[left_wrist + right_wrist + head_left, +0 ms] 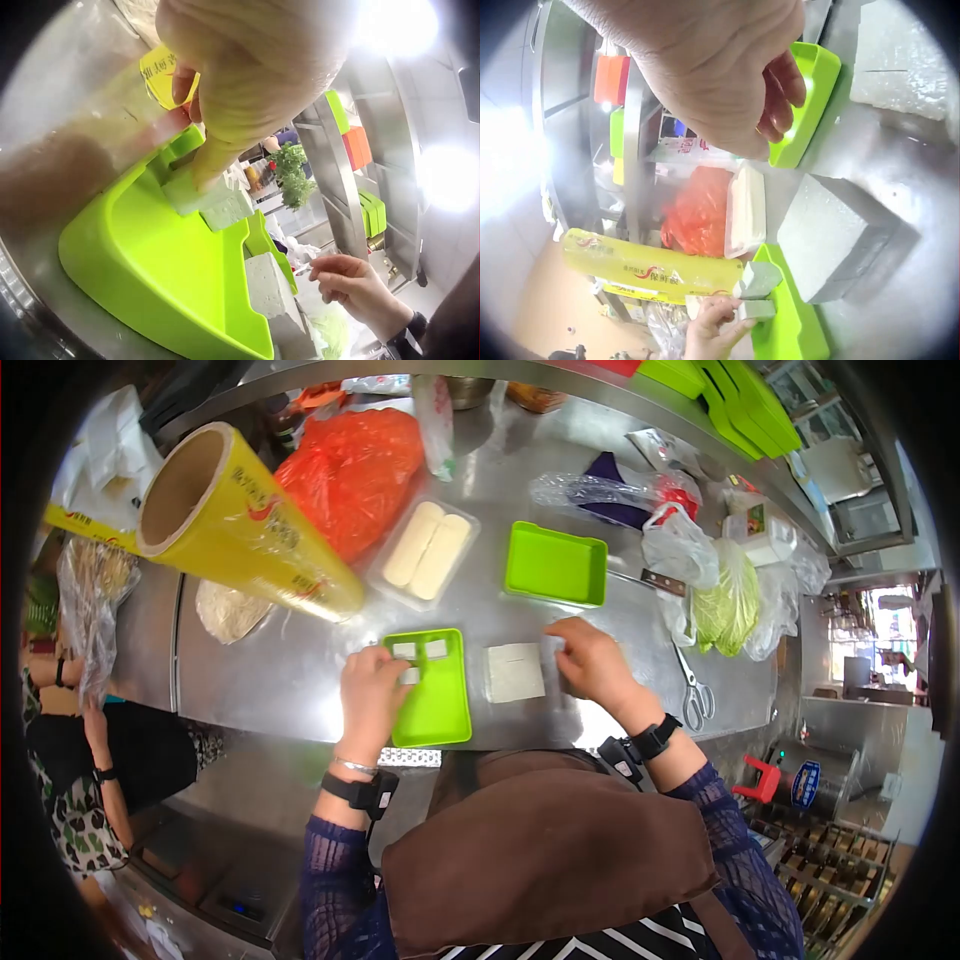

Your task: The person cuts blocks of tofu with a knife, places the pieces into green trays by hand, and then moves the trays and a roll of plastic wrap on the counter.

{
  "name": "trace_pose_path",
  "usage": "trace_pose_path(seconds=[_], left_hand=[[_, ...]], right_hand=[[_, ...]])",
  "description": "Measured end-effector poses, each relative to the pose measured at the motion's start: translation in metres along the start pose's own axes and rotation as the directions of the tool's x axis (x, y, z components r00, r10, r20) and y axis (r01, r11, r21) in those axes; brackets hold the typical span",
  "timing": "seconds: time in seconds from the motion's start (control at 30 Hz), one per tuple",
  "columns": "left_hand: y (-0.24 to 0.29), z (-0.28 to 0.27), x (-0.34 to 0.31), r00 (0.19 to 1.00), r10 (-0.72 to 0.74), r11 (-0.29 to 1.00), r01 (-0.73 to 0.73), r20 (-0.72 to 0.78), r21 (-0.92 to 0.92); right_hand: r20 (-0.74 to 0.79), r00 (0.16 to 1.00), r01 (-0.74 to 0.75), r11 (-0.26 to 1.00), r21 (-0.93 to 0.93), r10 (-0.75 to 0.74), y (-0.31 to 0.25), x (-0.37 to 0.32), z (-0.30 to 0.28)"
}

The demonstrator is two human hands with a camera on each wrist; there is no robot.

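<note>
My left hand (368, 695) pinches a small white block (409, 676) at the left side of a green tray (458, 710); the left wrist view shows the fingers down on a block (184, 191). Two other small white blocks (404, 650) (436, 648) lie at the tray's far end. Right of the tray sits a large pale block (514, 672) with a thin slit on top. My right hand (598, 670) hovers beside it with loosely bent fingers and nothing visible in them. The right wrist view shows two large pale blocks (829, 240) (904, 64).
Behind are a second green tray (556, 565), a clear box of pale rolls (428, 555), a red bag (355, 475) and a yellow film roll (255, 525). Cabbage (728, 600), scissors (695, 695) and a knife handle (663, 582) lie right. Another person (80, 760) is at left.
</note>
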State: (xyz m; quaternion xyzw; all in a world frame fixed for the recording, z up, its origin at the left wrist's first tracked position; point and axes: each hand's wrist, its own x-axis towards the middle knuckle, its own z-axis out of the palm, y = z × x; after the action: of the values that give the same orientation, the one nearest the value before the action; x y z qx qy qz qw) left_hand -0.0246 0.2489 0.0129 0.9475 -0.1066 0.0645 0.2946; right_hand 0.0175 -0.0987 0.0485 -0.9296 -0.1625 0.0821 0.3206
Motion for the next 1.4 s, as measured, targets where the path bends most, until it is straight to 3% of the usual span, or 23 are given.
trace_pose_path(seconds=[0.1, 0.13, 0.27, 0.37, 0.57, 0.67, 0.77, 0.87, 0.97, 1.07, 1.17, 1.27, 1.37, 1.4], left_hand=[[-0.001, -0.003, -0.005, 1.0, -0.025, 1.0, 0.025, 0.012, -0.006], [-0.001, -0.005, -0.006, 1.0, -0.017, 1.0, 0.017, -0.006, -0.01], [0.001, -0.015, -0.016, 0.996, -0.086, 0.996, 0.085, -0.027, -0.007], [0.001, -0.016, -0.024, 0.993, -0.114, 0.994, 0.113, -0.044, -0.009], [0.019, -0.021, -0.029, 0.992, -0.111, 0.993, 0.108, -0.063, -0.049], [0.025, -0.021, -0.031, 0.988, -0.141, 0.986, 0.135, -0.06, -0.093], [0.027, -0.02, -0.033, 0.987, -0.143, 0.987, 0.137, -0.073, -0.088], [0.028, -0.016, -0.036, 0.987, -0.14, 0.988, 0.135, -0.075, -0.069], [0.032, -0.015, -0.036, 0.989, -0.129, 0.99, 0.124, -0.071, -0.073], [0.035, -0.017, -0.036, 0.99, -0.112, 0.991, 0.105, -0.085, -0.079], [0.033, -0.017, -0.036, 0.987, -0.121, 0.99, 0.111, -0.109, -0.092], [0.026, -0.014, -0.037, 0.98, -0.142, 0.988, 0.131, -0.143, -0.079], [0.016, -0.006, -0.032, 0.98, -0.126, 0.989, 0.113, -0.152, -0.096], [0.011, -0.001, -0.028, 0.979, -0.106, 0.993, 0.095, -0.173, -0.071]], right_hand=[[0.113, 0.974, 0.212, 0.963, -0.164, -0.195, 0.005, 0.001, 0.007], [0.286, 0.95, 0.175, 0.971, -0.165, -0.123, 0.007, 0.003, 0.006], [0.334, 0.935, 0.164, 0.981, -0.108, -0.12, -0.002, -0.006, 0.014], [0.22, 0.951, 0.249, 0.959, -0.137, -0.215, 0.0, -0.005, 0.033], [0.317, 0.943, 0.141, 0.983, -0.117, -0.098, 0.0, 0.003, 0.029], [0.303, 0.946, 0.181, 0.962, -0.205, -0.113, 0.007, 0.001, 0.032], [0.191, 0.968, 0.207, 0.942, -0.264, -0.16, 0.01, -0.005, 0.032], [0.107, 0.993, 0.084, 0.96, -0.268, -0.057, -0.005, -0.012, 0.029], [0.173, 0.972, -0.101, 0.947, -0.304, 0.159, -0.018, -0.013, 0.027], [0.157, 0.981, -0.064, 0.957, -0.283, 0.112, 0.002, -0.015, 0.04], [0.091, 0.987, -0.085, 0.907, -0.413, 0.134, 0.007, -0.019, 0.03], [-0.076, 0.994, 0.062, 0.976, -0.207, -0.079, -0.02, -0.018, -0.007], [-0.122, 0.961, 0.235, 0.966, -0.107, -0.247, -0.055, 0.002, -0.016], [-0.041, 0.978, 0.201, 0.979, -0.03, -0.203, -0.059, 0.007, -0.007]])
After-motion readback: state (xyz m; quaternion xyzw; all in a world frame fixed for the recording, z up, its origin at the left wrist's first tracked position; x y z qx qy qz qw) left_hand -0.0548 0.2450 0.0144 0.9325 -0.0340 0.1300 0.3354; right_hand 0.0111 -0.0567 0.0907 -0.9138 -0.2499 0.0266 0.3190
